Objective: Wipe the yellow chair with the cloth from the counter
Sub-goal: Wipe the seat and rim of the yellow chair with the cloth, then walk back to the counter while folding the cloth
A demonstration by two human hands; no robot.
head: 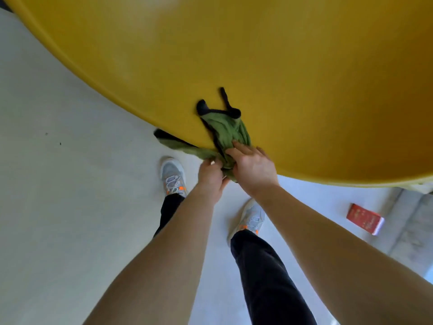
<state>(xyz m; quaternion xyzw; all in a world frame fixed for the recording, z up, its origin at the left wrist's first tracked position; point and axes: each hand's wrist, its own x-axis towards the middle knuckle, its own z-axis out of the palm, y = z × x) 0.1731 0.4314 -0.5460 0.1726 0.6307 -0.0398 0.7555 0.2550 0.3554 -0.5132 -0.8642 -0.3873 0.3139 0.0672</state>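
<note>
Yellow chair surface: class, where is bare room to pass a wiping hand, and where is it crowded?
The yellow chair is bare above and right of the green cloth, and left along its curved rim. It is crowded at the near rim, where the left hand and right hand bunch the cloth. The floor left of the shoes is bare.

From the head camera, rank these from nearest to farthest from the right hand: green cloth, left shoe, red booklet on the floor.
1. green cloth: under the right hand, on the yellow chair's edge.
2. left shoe: on the floor, to the left.
3. red booklet: far right on the floor.
</note>
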